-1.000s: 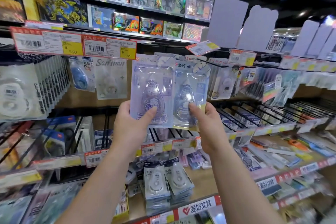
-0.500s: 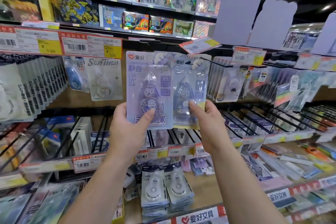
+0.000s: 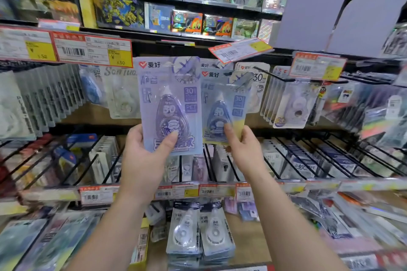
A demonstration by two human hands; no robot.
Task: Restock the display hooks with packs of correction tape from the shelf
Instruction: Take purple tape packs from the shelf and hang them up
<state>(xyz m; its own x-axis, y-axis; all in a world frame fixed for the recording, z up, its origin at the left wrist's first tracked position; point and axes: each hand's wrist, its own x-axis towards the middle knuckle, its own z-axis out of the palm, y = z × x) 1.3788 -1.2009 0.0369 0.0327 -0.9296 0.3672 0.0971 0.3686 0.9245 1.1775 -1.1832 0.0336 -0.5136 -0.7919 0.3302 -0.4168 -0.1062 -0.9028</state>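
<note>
My left hand (image 3: pixel 143 160) grips the bottom of a purple pack of correction tape (image 3: pixel 169 103), held upright in front of the display. My right hand (image 3: pixel 244 149) pinches the lower edge of a blue-and-yellow pack of correction tape (image 3: pixel 224 105), a little further back and to the right. The blue pack's top is at a black display hook (image 3: pixel 271 76), where more packs (image 3: pixel 253 77) hang behind it. Whether the hook is through its hole I cannot tell. Stacks of white correction tape packs (image 3: pixel 198 233) lie on the lower shelf.
Rows of hanging packs (image 3: pixel 44 99) fill the hooks at left, and others (image 3: pixel 293 103) hang at right. Price tags (image 3: pixel 92 51) line the rail above. Black wire dividers (image 3: pixel 319 156) hold stationery on the middle shelf. Boxed toys (image 3: pixel 187 22) stand on the upper shelves.
Both hands have lifted their packs slightly toward the hooks. The purple pack has come nearer the camera and the blue pack has drawn apart from it to the right.
</note>
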